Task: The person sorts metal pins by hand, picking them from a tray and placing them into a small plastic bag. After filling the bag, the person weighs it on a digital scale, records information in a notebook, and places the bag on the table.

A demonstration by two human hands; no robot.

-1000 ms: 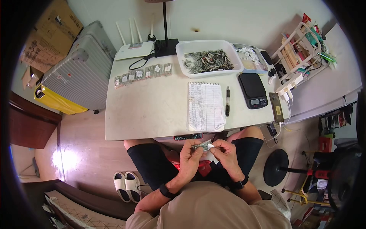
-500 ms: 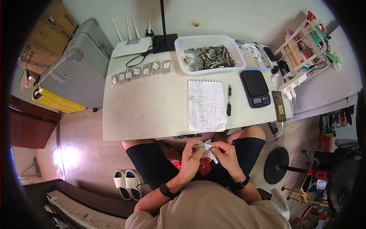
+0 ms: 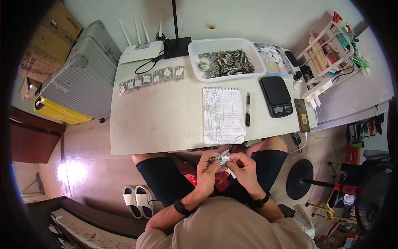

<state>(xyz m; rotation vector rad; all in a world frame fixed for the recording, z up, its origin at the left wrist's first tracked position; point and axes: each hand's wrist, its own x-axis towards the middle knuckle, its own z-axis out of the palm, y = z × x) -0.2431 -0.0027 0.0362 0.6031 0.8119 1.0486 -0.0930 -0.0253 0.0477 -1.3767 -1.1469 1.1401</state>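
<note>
Over my lap, just in front of the table edge, both hands hold a small clear plastic bag [image 3: 224, 157] with grey metal-looking bits and a white patch on it. My left hand [image 3: 206, 170] is closed on its left side, thumb and fingers pinching. Fingers of my right hand [image 3: 244, 168] pinch its right side, and a white paper strip [image 3: 231, 172] hangs beneath them. What exactly the bag contains is too small to tell. On the table, several similar bags [image 3: 147, 79] with white labels lie in a row at the left.
A white plastic tub [image 3: 261, 68] holds a heap of thin metal-looking pieces. Nearer me are a spiral notepad [image 3: 224, 116] with handwriting, a pen [image 3: 248, 110], a black digital scale [image 3: 275, 95] and a phone [image 3: 302, 116]. A white router [image 3: 141, 52] stands at the back left.
My fingers have shifted slightly on the bag, and more of its clear plastic and white patch shows between them. The view has moved a little; the table things are unchanged.
</note>
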